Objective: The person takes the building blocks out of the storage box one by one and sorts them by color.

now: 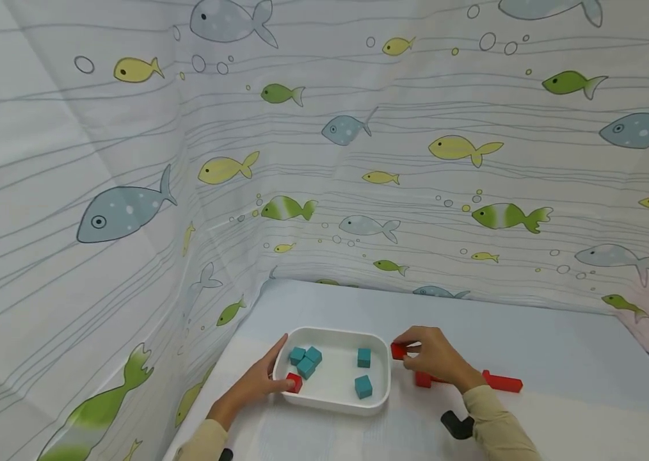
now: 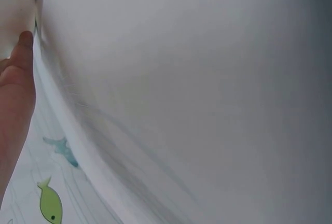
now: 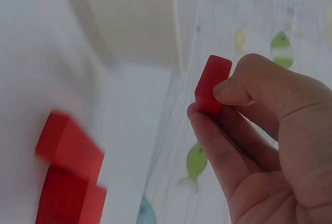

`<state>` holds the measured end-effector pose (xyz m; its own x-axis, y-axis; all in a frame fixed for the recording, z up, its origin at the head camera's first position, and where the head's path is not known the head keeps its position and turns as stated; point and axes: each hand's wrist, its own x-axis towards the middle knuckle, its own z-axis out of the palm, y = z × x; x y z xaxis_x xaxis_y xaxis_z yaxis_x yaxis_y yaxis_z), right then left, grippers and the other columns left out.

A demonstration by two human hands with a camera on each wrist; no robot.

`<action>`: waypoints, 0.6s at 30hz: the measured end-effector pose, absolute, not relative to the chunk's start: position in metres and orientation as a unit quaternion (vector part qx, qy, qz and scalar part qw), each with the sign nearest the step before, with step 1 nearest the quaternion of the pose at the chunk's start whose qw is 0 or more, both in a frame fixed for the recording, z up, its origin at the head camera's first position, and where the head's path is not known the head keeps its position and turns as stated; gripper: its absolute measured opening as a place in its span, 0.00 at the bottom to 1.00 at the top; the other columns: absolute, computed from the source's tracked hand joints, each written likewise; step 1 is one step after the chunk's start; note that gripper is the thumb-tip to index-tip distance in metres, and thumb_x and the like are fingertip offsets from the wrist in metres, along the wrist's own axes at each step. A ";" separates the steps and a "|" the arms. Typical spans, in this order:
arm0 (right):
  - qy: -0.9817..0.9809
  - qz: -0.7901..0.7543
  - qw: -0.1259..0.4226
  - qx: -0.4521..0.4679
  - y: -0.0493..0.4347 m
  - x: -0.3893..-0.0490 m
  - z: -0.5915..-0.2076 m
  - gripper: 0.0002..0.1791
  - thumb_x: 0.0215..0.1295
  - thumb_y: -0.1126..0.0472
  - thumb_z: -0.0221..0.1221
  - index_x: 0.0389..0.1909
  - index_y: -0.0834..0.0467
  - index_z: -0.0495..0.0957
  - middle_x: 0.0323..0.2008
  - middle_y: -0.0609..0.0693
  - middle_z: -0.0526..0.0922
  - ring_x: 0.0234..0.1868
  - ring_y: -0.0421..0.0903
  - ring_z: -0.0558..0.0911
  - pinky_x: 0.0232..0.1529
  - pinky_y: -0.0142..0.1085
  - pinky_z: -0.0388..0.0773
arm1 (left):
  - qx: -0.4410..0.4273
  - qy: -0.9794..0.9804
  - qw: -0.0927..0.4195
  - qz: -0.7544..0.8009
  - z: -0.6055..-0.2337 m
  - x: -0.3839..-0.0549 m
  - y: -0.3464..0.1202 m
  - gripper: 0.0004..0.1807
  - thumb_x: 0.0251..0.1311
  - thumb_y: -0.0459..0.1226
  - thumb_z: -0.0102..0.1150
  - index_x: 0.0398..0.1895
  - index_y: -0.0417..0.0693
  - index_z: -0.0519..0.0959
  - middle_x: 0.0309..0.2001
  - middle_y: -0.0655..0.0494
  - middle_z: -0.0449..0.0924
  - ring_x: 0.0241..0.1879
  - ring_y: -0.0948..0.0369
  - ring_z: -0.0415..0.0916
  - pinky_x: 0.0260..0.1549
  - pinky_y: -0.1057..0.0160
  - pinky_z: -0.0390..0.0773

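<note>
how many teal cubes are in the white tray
5: three teal cubes clustered toward the left end of the white tray, one at its far right, one at its near right; none looks hidden.

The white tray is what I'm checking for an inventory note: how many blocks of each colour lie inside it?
Teal blocks: 5
Red block near the left thumb: 1
Total inside the tray: 6
</note>
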<state>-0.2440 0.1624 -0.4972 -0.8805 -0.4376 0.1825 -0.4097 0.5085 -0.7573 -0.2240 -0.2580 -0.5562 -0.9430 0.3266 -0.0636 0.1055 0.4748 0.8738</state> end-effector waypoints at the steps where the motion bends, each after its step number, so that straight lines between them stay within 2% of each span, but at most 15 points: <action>1: 0.872 -0.431 0.013 -0.231 0.170 -0.243 -0.498 0.18 0.53 0.68 0.68 0.47 0.55 0.83 0.42 0.44 0.82 0.44 0.46 0.82 0.44 0.40 0.83 | 0.125 0.851 0.111 0.498 -0.556 -0.224 -0.258 0.56 0.52 0.45 0.72 0.79 0.63 0.45 0.76 0.48 0.49 0.72 0.44 0.52 0.62 0.38 0.63; 7: 0.886 -0.417 -0.015 -0.205 0.216 -0.238 -0.506 0.18 0.53 0.70 0.66 0.46 0.58 0.83 0.44 0.48 0.83 0.44 0.48 0.83 0.43 0.40 0.83 | 0.128 0.845 0.112 0.507 -0.556 -0.224 -0.259 0.56 0.51 0.44 0.73 0.78 0.63 0.46 0.76 0.48 0.49 0.72 0.44 0.51 0.61 0.39 0.64; 10: 0.897 -0.401 -0.032 -0.181 0.237 -0.234 -0.510 0.21 0.51 0.72 0.66 0.49 0.60 0.82 0.45 0.50 0.83 0.44 0.49 0.83 0.42 0.39 0.83 | 0.131 0.844 0.114 0.507 -0.556 -0.224 -0.259 0.55 0.52 0.44 0.72 0.79 0.62 0.46 0.76 0.47 0.49 0.72 0.44 0.51 0.61 0.40 0.65; 14: 0.908 -0.391 -0.027 -0.150 0.256 -0.227 -0.517 0.25 0.50 0.71 0.68 0.53 0.62 0.81 0.47 0.52 0.83 0.44 0.50 0.83 0.42 0.40 0.84 | 0.128 0.848 0.112 0.502 -0.555 -0.223 -0.259 0.56 0.52 0.45 0.72 0.79 0.62 0.45 0.76 0.48 0.48 0.73 0.45 0.50 0.62 0.42 0.64; 18: 0.911 -0.389 -0.026 -0.132 0.269 -0.220 -0.525 0.23 0.49 0.71 0.68 0.51 0.63 0.82 0.46 0.52 0.83 0.45 0.50 0.83 0.42 0.41 0.84 | 0.131 0.848 0.109 0.502 -0.556 -0.224 -0.258 0.57 0.51 0.45 0.72 0.79 0.61 0.44 0.77 0.48 0.47 0.73 0.45 0.50 0.62 0.43 0.64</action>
